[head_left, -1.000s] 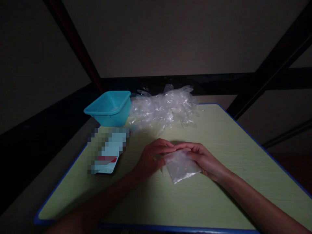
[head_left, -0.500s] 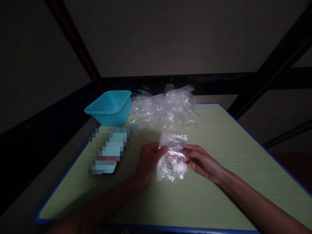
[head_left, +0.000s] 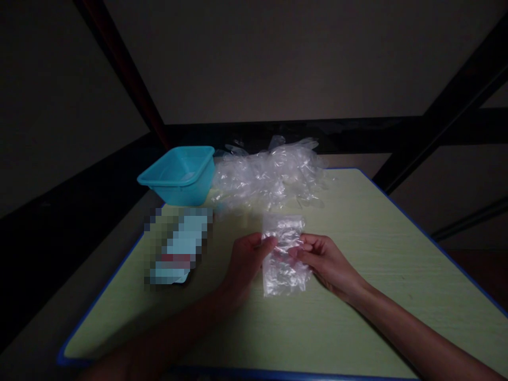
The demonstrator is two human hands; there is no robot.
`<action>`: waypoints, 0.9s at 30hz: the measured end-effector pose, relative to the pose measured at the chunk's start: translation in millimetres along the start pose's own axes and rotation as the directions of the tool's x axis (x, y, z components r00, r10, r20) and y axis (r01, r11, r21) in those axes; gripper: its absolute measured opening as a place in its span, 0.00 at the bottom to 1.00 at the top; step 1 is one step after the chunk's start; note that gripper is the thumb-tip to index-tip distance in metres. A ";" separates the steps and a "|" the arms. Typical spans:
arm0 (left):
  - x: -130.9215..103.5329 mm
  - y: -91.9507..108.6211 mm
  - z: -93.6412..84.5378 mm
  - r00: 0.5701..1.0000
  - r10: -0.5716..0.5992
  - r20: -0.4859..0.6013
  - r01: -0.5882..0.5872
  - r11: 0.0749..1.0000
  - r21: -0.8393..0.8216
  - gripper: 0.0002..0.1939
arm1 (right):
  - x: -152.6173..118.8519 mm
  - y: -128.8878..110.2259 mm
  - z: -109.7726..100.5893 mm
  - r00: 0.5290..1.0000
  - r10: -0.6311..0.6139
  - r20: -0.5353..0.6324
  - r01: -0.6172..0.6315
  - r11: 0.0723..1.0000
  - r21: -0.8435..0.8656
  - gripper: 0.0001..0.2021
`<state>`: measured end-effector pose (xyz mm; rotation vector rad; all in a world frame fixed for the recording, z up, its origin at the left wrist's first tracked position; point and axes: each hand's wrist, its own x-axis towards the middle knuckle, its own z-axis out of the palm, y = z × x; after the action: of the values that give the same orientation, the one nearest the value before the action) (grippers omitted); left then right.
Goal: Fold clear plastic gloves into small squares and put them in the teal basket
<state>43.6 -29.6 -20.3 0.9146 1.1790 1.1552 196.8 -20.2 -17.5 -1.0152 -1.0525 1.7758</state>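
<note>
A clear, crinkled disposable plastic glove [head_left: 283, 278], folded into a rough rectangle, is held above the near middle of the table. My left hand [head_left: 250, 256] pinches its left edge, thumb on top and fingers behind. On the opposite edge my right hand [head_left: 323, 259] is closed, with its thumb lying over the plastic. Fingers show faintly through the thin film. Beyond both hands spreads a loose heap of clear plastic gloves [head_left: 270, 177], some with finger shapes standing up.
A turquoise plastic basin [head_left: 186, 193] stands at the back left, with something small and pale inside. In front of it lies a pixelated flat object [head_left: 180, 248]. The pale green table [head_left: 357, 333] has a blue edge; dark bars and a wall lie behind it.
My right thumb has moved left and slightly down over the plastic. The folded glove now looks flatter and straighter at its lower edge. Both hands still hold it.
</note>
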 end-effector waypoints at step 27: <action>3.6 13.2 -8.6 0.988 0.112 0.107 -0.114 0.993 0.008 0.05 | 3.4 -1.4 -12.6 0.973 -0.215 -0.078 0.212 0.976 -0.051 0.04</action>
<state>32.6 -23.8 -9.9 1.0525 1.0617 1.1751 207.4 -13.4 -21.0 -0.9549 -1.1079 1.5312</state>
